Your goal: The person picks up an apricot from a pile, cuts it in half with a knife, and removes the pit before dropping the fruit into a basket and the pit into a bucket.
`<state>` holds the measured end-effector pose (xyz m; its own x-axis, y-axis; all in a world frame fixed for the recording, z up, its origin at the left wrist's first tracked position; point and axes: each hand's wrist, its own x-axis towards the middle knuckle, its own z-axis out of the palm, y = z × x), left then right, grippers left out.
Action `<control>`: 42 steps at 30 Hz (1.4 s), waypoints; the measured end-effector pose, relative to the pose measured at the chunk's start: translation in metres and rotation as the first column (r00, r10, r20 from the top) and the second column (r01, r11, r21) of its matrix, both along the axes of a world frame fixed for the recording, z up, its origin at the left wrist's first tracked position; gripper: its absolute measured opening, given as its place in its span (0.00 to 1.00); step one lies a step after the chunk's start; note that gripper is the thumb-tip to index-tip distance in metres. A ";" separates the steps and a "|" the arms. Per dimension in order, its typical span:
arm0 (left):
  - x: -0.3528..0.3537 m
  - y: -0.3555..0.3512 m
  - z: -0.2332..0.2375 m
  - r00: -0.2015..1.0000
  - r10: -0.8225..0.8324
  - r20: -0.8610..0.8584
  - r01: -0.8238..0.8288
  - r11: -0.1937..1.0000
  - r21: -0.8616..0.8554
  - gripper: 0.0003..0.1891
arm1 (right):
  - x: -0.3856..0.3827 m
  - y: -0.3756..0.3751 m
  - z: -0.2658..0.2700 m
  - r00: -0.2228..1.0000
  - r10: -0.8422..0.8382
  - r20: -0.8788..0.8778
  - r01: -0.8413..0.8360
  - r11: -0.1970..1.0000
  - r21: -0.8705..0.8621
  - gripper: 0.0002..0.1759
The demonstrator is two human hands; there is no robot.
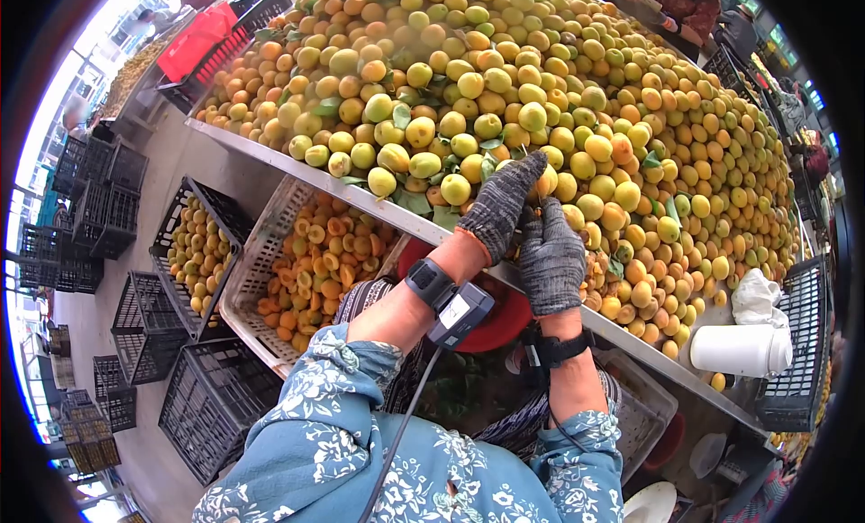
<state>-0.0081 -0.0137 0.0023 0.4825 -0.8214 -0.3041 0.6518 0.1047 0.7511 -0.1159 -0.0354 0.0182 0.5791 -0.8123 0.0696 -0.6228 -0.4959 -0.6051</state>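
Both my hands wear dark grey knitted gloves and meet at the near edge of a large heap of yellow-orange apricots (pixel 532 116). My left hand (pixel 503 201) is closed, its fingertips around an apricot (pixel 544 184) that is mostly hidden. Just below it, my right hand (pixel 551 260) is closed too, fingertips touching the left hand; what it grips is hidden between the gloves. Under the hands, a red basin (pixel 494 327) shows partly below the table edge.
A white crate (pixel 241 293) of halved apricots stands at lower left, beside a black crate (pixel 236 224) of whole fruit. Stacked black crates line the far left. A white container (pixel 734 349) lies at the table's right end. Another person (pixel 689 14) is across the heap.
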 end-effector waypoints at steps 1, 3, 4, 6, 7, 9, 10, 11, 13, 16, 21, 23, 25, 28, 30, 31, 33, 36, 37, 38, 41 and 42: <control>0.000 0.001 -0.002 1.000 0.015 0.022 -0.015 1.000 -0.006 0.14 | 0.001 0.000 -0.007 0.996 0.005 0.088 -0.006 1.000 0.008 0.20; 0.000 0.001 -0.006 1.000 0.000 -0.027 -0.001 0.999 -0.036 0.14 | 0.002 0.001 -0.013 0.955 -0.023 0.296 -0.053 0.968 0.245 0.19; 0.000 0.001 -0.006 0.997 -0.017 -0.075 0.012 0.998 -0.067 0.14 | 0.003 0.002 -0.016 0.873 -0.101 0.478 -0.145 0.880 0.451 0.18; -0.003 0.001 -0.005 0.998 0.023 -0.052 -0.027 0.995 -0.096 0.14 | 0.005 0.003 -0.029 0.808 -0.155 0.568 -0.195 0.840 0.506 0.17; -0.004 0.001 -0.002 0.998 0.063 -0.030 -0.066 0.990 -0.127 0.14 | 0.006 0.003 -0.032 0.733 -0.214 0.646 -0.251 0.797 0.550 0.15; -0.006 0.003 0.004 0.993 0.024 -0.114 -0.039 0.990 -0.135 0.13 | 0.005 0.003 -0.031 0.721 -0.200 0.664 -0.289 0.784 0.550 0.14; -0.008 0.004 0.007 0.980 -0.016 -0.197 -0.013 0.989 -0.146 0.13 | 0.004 0.003 -0.030 0.708 -0.186 0.681 -0.326 0.769 0.549 0.13; -0.008 0.008 0.009 0.980 -0.016 -0.197 -0.013 0.989 -0.145 0.13 | 0.004 0.003 -0.034 0.708 -0.187 0.681 -0.326 0.769 0.550 0.13; -0.005 0.015 0.013 0.888 -0.287 -0.360 0.220 0.951 -0.216 0.13 | 0.004 0.003 -0.044 0.730 0.021 0.683 -0.304 0.905 0.297 0.12; -0.009 0.006 0.008 0.926 -0.127 -0.357 0.049 0.974 -0.221 0.15 | -0.006 -0.005 -0.038 0.754 0.101 0.649 -0.293 0.936 0.195 0.12; 0.016 0.001 -0.004 0.988 0.133 -0.083 -0.148 0.965 -0.217 0.18 | -0.044 -0.032 0.029 0.909 -0.183 0.374 -0.207 0.580 0.788 0.13; 0.017 0.012 0.017 0.995 0.030 -0.095 -0.044 0.988 -0.147 0.17 | -0.045 -0.040 0.018 0.675 -0.296 0.676 -0.373 0.653 0.659 0.11; 0.009 0.008 0.012 0.994 -0.047 -0.095 0.035 0.992 -0.121 0.16 | -0.046 -0.049 0.016 0.708 -0.238 0.665 -0.242 0.803 0.544 0.14; -0.008 0.001 0.010 0.971 -0.160 -0.178 0.160 0.987 -0.016 0.13 | -0.035 -0.045 0.018 0.686 -0.145 0.713 -0.289 0.844 0.451 0.25; -0.013 -0.005 -0.002 0.949 -0.269 -0.164 0.260 0.963 -0.073 0.13 | -0.029 -0.039 0.025 0.652 -0.029 0.757 -0.390 0.844 0.368 0.28; -0.016 -0.007 -0.002 0.948 -0.272 -0.166 0.263 0.962 -0.073 0.13 | -0.028 -0.040 0.021 0.676 0.011 0.737 -0.387 0.856 0.342 0.28; -0.023 -0.007 -0.002 0.962 -0.265 -0.064 0.256 0.959 -0.119 0.14 | -0.032 -0.042 0.018 0.679 -0.057 0.731 -0.397 0.810 0.431 0.27; -0.026 0.008 0.023 0.934 -0.334 -0.125 0.323 0.941 -0.099 0.14 | -0.031 -0.042 0.013 0.566 -0.238 0.789 -0.497 0.666 0.557 0.25; -0.027 0.005 0.017 0.934 -0.333 -0.126 0.322 0.941 -0.100 0.14 | -0.030 -0.042 0.015 0.536 -0.257 0.804 -0.518 0.652 0.554 0.25; -0.027 0.002 0.008 0.921 -0.332 -0.202 0.301 0.938 -0.170 0.13 | -0.030 -0.042 0.016 0.505 -0.278 0.817 -0.538 0.639 0.550 0.25; -0.028 0.002 0.001 0.902 -0.338 -0.269 0.279 0.931 -0.233 0.13 | -0.031 -0.038 0.012 0.494 -0.309 0.813 -0.514 0.650 0.559 0.25; -0.029 0.004 0.002 0.903 -0.340 -0.262 0.283 0.931 -0.231 0.12 | -0.031 -0.036 0.012 0.498 -0.345 0.796 -0.503 0.632 0.589 0.25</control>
<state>-0.0369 -0.0096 0.0045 0.1050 -0.9693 -0.2222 0.8607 -0.0233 0.5086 -0.1467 -0.0719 0.0301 0.6481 -0.7615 -0.0079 0.3665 0.3209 -0.8733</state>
